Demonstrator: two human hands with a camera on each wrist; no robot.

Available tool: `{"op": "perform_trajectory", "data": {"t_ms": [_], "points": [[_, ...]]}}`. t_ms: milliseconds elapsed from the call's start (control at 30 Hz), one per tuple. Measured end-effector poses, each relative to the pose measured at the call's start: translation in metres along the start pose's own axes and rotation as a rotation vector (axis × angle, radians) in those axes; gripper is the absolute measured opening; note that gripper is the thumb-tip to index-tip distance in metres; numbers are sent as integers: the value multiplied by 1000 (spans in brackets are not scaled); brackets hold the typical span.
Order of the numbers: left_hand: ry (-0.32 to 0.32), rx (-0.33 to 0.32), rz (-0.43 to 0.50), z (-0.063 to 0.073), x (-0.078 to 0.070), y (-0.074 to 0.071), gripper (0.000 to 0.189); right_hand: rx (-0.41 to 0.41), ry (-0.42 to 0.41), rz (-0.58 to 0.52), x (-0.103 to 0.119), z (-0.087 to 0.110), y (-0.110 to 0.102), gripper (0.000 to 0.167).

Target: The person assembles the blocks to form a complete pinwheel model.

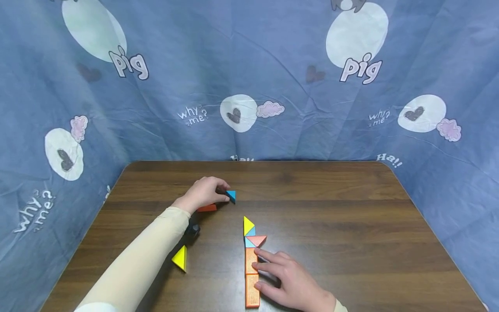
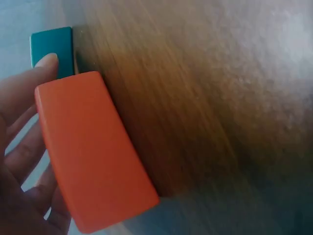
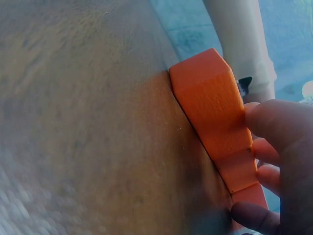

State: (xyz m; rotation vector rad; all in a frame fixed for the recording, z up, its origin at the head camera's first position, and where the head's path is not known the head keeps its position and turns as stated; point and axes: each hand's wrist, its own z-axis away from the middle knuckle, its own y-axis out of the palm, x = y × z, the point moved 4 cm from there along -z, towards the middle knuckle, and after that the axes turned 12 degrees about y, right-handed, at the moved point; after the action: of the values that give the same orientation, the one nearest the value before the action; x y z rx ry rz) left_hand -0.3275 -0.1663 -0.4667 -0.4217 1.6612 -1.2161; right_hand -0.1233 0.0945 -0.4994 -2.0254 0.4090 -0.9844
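My left hand (image 1: pixel 204 190) pinches a blue triangular block (image 1: pixel 231 196) towards the back of the table; in the left wrist view a fingertip lies on this teal-looking block (image 2: pixel 52 46). Close by that hand is a red-orange block (image 1: pixel 207 208), partly hidden in the head view. My right hand (image 1: pixel 296 279) rests its spread fingertips on two orange rectangular blocks (image 1: pixel 252 290) standing end to end in a column. Above them in the column come light blue triangles (image 1: pixel 249 242), a pink triangle (image 1: pixel 257 239) jutting right, and a yellow triangle (image 1: pixel 247 225) at the far tip.
A second yellow triangular block (image 1: pixel 180 258) lies left of the column, near the left forearm. A small black object (image 1: pixel 196 229) shows beside the left sleeve. The wooden table (image 1: pixel 351 216) ends at a blue printed cloth (image 1: pixel 288 130) behind it.
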Motion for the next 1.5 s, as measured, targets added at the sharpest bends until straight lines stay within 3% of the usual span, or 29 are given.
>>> {"op": "perform_trajectory", "data": {"t_ms": [533,933,1300,1500], "points": [[68,9,4,-6,1,2,14,-22,-8,9,0,0,-1,34],[95,17,-56,-7,-1,2,13,-45,-34,12,1,0,-3,34],[158,-80,-54,0,-4,-11,14,16,33,15,-1,-1,-1,35],[178,-108,-42,9,-11,-16,14,-16,2,17,-1,0,-1,35]]}}
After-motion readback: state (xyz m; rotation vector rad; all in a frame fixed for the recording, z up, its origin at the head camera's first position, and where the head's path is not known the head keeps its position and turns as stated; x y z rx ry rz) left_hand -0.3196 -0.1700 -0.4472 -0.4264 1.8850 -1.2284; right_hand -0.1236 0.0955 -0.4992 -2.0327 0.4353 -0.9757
